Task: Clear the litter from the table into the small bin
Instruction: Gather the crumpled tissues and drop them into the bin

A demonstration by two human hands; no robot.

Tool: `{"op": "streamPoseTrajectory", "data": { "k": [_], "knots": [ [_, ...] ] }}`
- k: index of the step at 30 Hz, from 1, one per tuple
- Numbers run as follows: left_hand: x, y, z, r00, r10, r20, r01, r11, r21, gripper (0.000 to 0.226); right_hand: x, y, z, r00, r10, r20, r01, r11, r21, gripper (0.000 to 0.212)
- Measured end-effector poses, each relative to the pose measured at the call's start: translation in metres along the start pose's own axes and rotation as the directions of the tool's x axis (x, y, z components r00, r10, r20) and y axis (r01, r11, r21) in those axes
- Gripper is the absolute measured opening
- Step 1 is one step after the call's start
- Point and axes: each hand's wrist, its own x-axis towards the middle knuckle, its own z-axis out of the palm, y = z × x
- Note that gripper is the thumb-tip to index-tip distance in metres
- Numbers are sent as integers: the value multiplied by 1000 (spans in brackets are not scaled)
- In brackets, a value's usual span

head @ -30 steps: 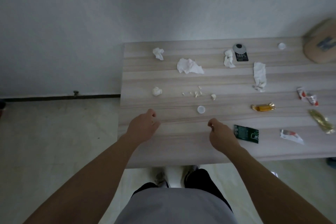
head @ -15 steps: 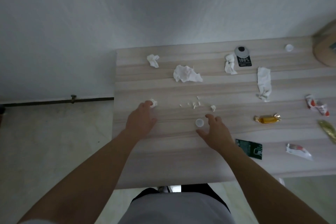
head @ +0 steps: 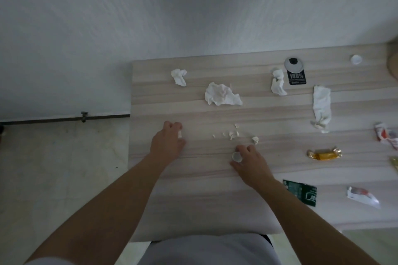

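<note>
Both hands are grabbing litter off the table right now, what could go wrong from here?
1. The right hand pinches the small white cap; it might slip and roll away.
2. The paper crumbs lie loose between the hands; a passing wrist could scatter them.
3. No bin is in view, so the left hand must carry its small paper wad somewhere unseen, and may drop it.

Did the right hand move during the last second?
Yes. The right hand went forward, away from the green wrapper, to the white cap, which its fingers pinch.
</note>
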Motion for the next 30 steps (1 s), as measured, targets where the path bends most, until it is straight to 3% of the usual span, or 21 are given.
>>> {"op": "streamPoseTrajectory", "data": {
  "k": [8,15,20,25,30],
  "knots": [
    [8,-8,3,993,90,79,-85,994,-66,22,0,-12,-11,999,19,-34,-18,999,28,31],
    [3,-6,-17,995,101,-18,-102,993,-57,21,5,-35,-29,997,15,-80,-9,997,74,19],
    [13,-3,-40,995,66,-70,-73,993,-96,18,22,-46,-46,996,-35,-84,40,997,67,23],
    [37,4,-51,989,121,-87,-133,981,-141,19,54,-50,-68,993,-49,-106,52,998,28,23],
    [67,11,-58,980,151,-126,-171,971,-169,37,90,-54,-84,991,-69,-115,72,997,24,21]
  ]
}}
